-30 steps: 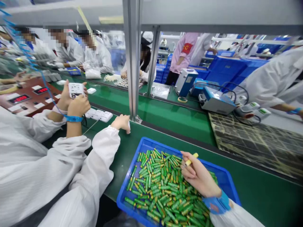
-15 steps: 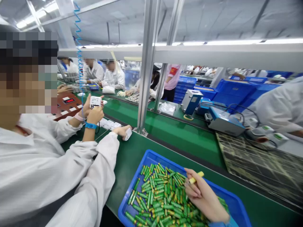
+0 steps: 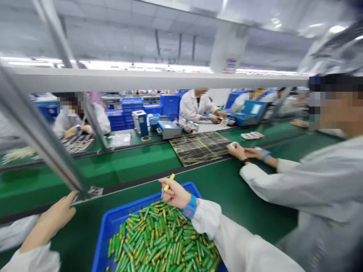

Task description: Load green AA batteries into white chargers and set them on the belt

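Observation:
My right hand [image 3: 175, 193] is closed around a slim yellow pen-like stick [image 3: 169, 182], held like a pen above the far rim of a blue tray [image 3: 113, 213]. A blue band circles that wrist. Many green batteries with gold-coloured ends [image 3: 161, 241] lie loose in the tray. Left of the tray, my left hand [image 3: 58, 217] reaches out with its fingers curled, close to the foot of a metal post [image 3: 78, 183]. Whatever is in those fingers, if anything, is hidden.
A green conveyor belt [image 3: 127, 160] runs behind the bench, with a dark scuffed board [image 3: 201, 147] across it. At the right, a co-worker's hands [image 3: 239, 152] hold a small white thing. Blue-and-white devices [image 3: 169, 129] stand beyond; a sleeve [image 3: 17, 230] shows at left.
My view has swung right, bringing the right-hand co-worker into sight. My right hand still holds the yellow stick. The white device in my left hand earlier is no longer visible.

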`<state>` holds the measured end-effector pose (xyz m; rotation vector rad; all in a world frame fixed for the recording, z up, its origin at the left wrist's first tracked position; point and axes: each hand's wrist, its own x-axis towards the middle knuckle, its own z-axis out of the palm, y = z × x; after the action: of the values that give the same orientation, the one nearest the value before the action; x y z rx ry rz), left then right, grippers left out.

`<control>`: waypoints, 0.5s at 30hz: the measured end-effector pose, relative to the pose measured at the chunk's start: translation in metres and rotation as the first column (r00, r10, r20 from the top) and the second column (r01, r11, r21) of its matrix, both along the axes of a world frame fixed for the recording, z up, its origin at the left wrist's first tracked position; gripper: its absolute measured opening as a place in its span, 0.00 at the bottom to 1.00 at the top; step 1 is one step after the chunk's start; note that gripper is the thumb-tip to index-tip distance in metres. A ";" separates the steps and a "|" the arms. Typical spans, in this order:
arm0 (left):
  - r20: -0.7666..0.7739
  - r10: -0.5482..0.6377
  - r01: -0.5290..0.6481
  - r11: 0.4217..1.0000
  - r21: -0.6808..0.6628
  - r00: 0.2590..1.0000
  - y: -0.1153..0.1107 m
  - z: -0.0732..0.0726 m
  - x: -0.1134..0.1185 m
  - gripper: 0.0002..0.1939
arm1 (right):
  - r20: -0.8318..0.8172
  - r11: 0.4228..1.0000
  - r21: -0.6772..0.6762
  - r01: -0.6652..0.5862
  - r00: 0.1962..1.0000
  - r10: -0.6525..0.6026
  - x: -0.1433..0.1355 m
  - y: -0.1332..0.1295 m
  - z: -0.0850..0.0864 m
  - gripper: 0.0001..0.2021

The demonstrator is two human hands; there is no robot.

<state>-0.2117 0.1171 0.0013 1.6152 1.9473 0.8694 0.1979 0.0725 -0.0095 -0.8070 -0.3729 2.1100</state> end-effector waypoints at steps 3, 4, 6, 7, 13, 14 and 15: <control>0.081 -0.227 0.219 0.971 0.094 0.971 0.026 -0.043 0.038 0.26 | -0.028 0.976 0.173 0.135 0.991 -0.132 0.028 0.022 -0.001 0.18; 0.229 -0.295 0.279 0.955 0.099 0.928 0.031 -0.057 0.052 0.26 | -0.036 0.959 0.211 0.189 0.982 -0.186 0.040 0.029 -0.003 0.18; 0.607 -0.240 0.286 0.958 0.021 0.758 0.036 -0.085 0.079 0.25 | -0.053 0.927 0.246 0.282 0.959 -0.278 0.069 0.042 -0.013 0.19; 0.765 -0.131 0.245 0.969 -0.036 0.630 0.037 -0.097 0.090 0.24 | -0.062 0.914 0.256 0.315 0.949 -0.310 0.084 0.047 -0.019 0.20; 0.932 0.188 0.106 0.967 -0.230 0.309 0.037 -0.116 0.108 0.25 | -0.071 0.872 0.246 0.422 0.905 -0.419 0.144 0.071 -0.073 0.21; 0.924 0.208 0.108 0.961 -0.253 0.320 0.036 -0.113 0.108 0.25 | -0.070 0.868 0.245 0.433 0.900 -0.429 0.144 0.074 -0.080 0.20; 0.919 0.224 0.105 0.957 -0.271 0.324 0.036 -0.111 0.107 0.25 | -0.068 0.866 0.245 0.437 0.898 -0.434 0.142 0.077 -0.086 0.19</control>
<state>-0.1044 0.1527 -0.1095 0.5145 1.1282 1.1326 0.3401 0.1493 -0.0956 -0.6555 -0.4038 1.6031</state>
